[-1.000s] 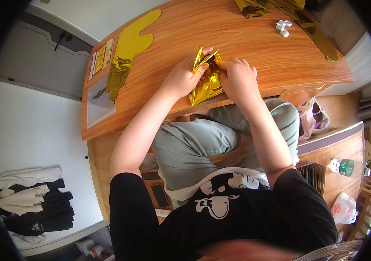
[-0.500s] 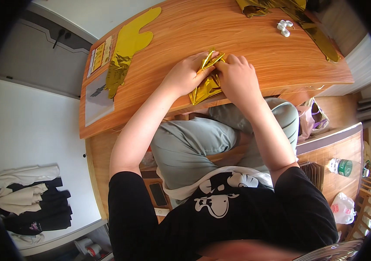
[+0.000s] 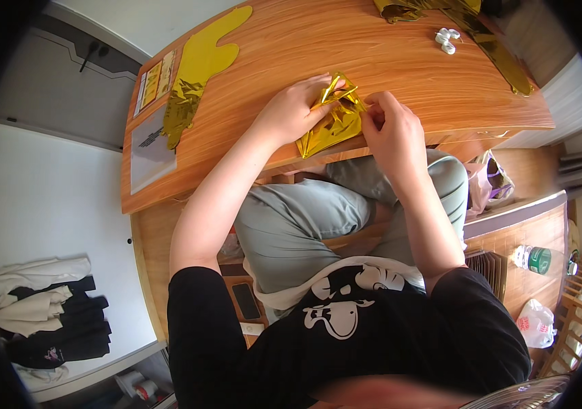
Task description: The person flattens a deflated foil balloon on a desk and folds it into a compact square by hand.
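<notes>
A crumpled, flat gold foil balloon [image 3: 337, 128] lies at the near edge of the wooden desk, its shiny surface creased and partly folded over. My left hand [image 3: 294, 112] grips its left side, with the thumb over the foil and the fingers along the far part. At the balloon's right edge, my right hand [image 3: 396, 128] pinches the foil between thumb and bent fingers. Part of the foil under the left hand is hidden.
Another flat gold foil balloon [image 3: 202, 71] lies at the desk's left, beside a printed card [image 3: 154, 83] and a clear plastic sleeve [image 3: 149, 155]. More gold foil [image 3: 485, 44] and white ribbon coils [image 3: 446, 41] are at the far right. A plastic bottle [image 3: 533, 260] stands lower right.
My right hand has moved right, away from the left hand, to the balloon's right edge. More of the foil between the hands now shows, spread wider.
</notes>
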{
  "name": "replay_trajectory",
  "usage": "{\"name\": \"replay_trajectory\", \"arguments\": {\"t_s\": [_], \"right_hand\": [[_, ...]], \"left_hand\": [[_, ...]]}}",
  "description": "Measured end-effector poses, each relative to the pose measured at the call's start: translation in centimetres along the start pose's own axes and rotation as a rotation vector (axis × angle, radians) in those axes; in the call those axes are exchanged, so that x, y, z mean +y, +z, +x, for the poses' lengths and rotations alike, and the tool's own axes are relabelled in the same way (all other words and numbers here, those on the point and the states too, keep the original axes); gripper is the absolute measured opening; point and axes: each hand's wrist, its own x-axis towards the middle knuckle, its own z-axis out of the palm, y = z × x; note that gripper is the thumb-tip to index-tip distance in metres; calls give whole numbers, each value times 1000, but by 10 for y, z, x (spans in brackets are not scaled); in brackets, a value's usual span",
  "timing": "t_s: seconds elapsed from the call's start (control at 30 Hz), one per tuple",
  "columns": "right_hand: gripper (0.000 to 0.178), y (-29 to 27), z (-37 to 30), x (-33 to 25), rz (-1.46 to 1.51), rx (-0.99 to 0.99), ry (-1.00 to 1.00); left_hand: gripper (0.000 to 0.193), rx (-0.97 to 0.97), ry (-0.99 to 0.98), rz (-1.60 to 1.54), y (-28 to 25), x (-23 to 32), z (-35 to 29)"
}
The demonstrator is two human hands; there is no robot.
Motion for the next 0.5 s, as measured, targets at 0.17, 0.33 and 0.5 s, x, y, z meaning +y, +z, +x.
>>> {"name": "replay_trajectory", "arguments": {"t_s": [0.17,0.33,0.5], "right_hand": [[22,-7,-2,-1,18,-34,6],[19,-9,-1,0,80,-48,30],[23,-8,2,-3,103,-34,38]], "left_hand": [[40,-3,-6,-10,-2,2,0],[42,14,-12,2,-1,0,-1],[49,14,-32,-17,-1,4,0]]}}
